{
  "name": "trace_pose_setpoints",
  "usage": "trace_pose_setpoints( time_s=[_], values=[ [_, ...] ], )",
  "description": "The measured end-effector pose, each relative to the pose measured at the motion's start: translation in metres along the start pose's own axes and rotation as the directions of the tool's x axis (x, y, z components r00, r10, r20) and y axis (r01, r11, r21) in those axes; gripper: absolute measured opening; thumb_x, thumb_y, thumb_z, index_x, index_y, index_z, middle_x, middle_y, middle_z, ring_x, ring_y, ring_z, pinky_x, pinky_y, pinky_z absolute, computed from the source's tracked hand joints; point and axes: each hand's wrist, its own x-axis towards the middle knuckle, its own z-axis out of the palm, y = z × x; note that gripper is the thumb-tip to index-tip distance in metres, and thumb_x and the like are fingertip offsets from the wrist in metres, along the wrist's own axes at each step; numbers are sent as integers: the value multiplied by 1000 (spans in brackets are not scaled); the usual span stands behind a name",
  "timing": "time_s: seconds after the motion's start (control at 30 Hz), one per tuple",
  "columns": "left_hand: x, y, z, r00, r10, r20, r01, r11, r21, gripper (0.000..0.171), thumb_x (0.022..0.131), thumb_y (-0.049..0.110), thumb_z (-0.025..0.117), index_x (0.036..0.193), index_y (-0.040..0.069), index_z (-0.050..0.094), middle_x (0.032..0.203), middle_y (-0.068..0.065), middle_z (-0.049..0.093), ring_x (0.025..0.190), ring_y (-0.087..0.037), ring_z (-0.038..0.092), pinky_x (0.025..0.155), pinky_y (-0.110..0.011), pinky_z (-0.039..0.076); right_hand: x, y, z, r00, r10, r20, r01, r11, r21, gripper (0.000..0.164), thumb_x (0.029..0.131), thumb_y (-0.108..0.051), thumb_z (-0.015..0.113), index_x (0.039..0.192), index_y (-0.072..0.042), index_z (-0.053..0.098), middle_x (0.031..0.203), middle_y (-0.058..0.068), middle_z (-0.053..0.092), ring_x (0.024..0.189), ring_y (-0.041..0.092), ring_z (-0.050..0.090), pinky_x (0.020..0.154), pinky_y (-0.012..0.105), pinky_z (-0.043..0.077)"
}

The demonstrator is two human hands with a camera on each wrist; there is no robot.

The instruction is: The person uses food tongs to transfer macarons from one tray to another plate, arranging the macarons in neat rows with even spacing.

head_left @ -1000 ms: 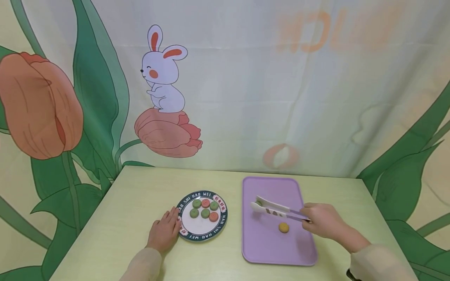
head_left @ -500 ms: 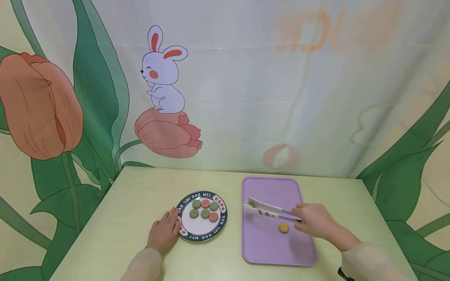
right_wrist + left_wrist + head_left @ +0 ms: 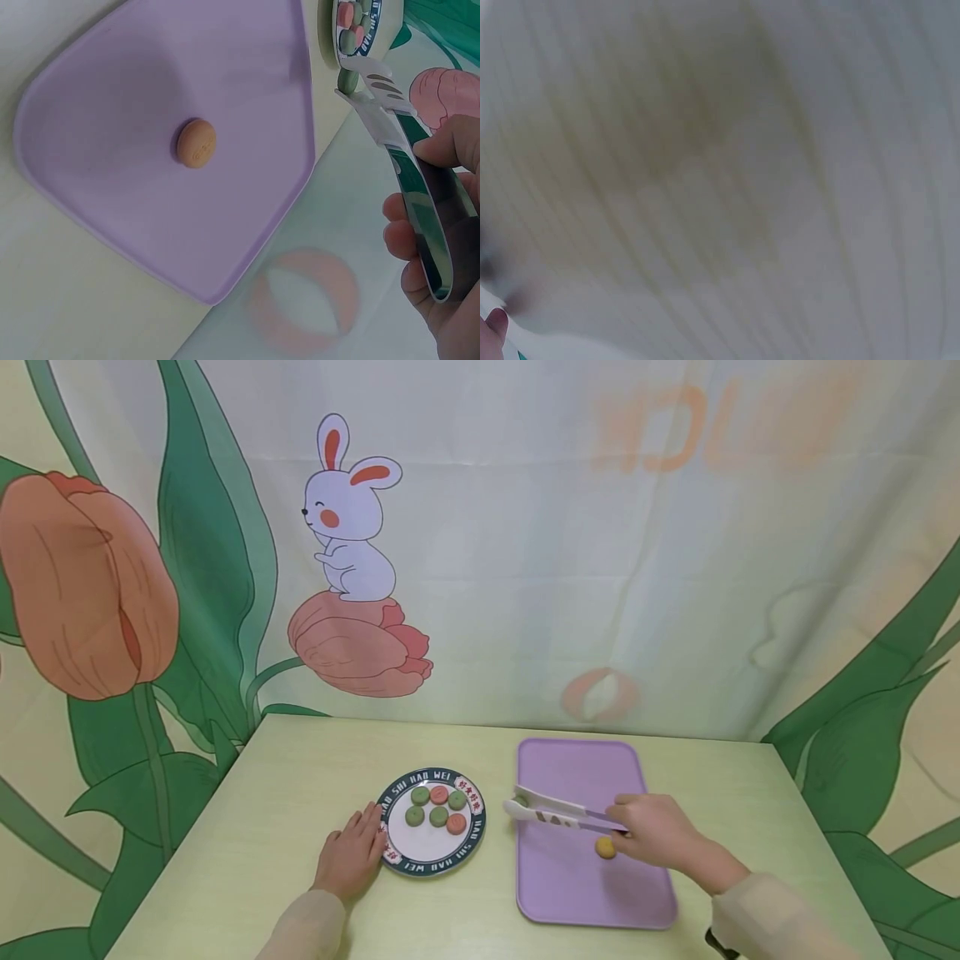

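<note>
My right hand (image 3: 652, 828) grips a pair of tongs (image 3: 566, 817) with white tips and purplish handles. Between the tips, a small green round cookie (image 3: 346, 80) is pinched, held over the left edge of a purple tray (image 3: 592, 893). One yellow cookie (image 3: 196, 142) lies on that tray. To the left stands a white plate (image 3: 420, 846) with a dark lettered rim, bearing several green and pink cookies (image 3: 438, 816). My left hand (image 3: 351, 853) lies on the table with its fingertips at the plate's left rim. Pale blurred fabric fills most of the left wrist view.
The pale wooden table (image 3: 247, 827) extends around plate and tray, with a strip of tabletop between them. Behind its far edge hangs a curtain (image 3: 487, 568) printed with a rabbit and tulips.
My right hand has moved left, carrying the tongs and the green cookie from over the tray's middle to its left edge. The left hand and the plate have stayed put.
</note>
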Motion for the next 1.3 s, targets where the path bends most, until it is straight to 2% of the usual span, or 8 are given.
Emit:
trace_pose_setpoints(
  time_s=[0.3,0.6,0.83,1.1,1.3],
  values=[
    [1,-1,3,1000,1,-2,-1,1000,1,53,93,37,33,138,9,31,143,-8,31,128,-32,33,96,-52,32,11,-10,4,1000,-18,-6,18,1000,22,16,59,-19,60,57,-21,44,55,-13,33,47,1,25,38,17,22],
    [0,0,1,1000,0,-5,0,1000,-3,52,93,36,34,138,9,31,143,-8,32,128,-32,33,96,-52,33,19,-17,7,998,-62,-9,63,998,26,16,64,-15,61,58,-19,47,56,-11,37,46,2,28,39,16,22],
    [0,1,0,1000,-2,-3,2,1000,-4,52,93,36,33,138,9,31,143,-9,32,128,-32,33,97,-52,32,27,-25,11,996,-83,-31,83,996,25,13,64,-16,61,59,-18,50,55,-11,37,46,2,26,38,16,21],
    [0,1,0,1000,-6,-7,6,1000,-2,52,93,36,34,137,9,32,142,-9,32,128,-32,33,96,-51,33,34,-31,16,997,-80,2,80,996,36,12,65,-15,60,59,-18,50,55,-11,36,46,2,25,38,16,21],
    [0,1,-1,1000,-10,2,10,1000,-1,53,93,37,32,138,9,30,143,-8,31,129,-31,32,97,-52,32,38,-36,18,995,-98,-9,98,995,28,14,64,-15,60,58,-18,49,54,-12,35,46,1,25,38,15,21]
  ],
)
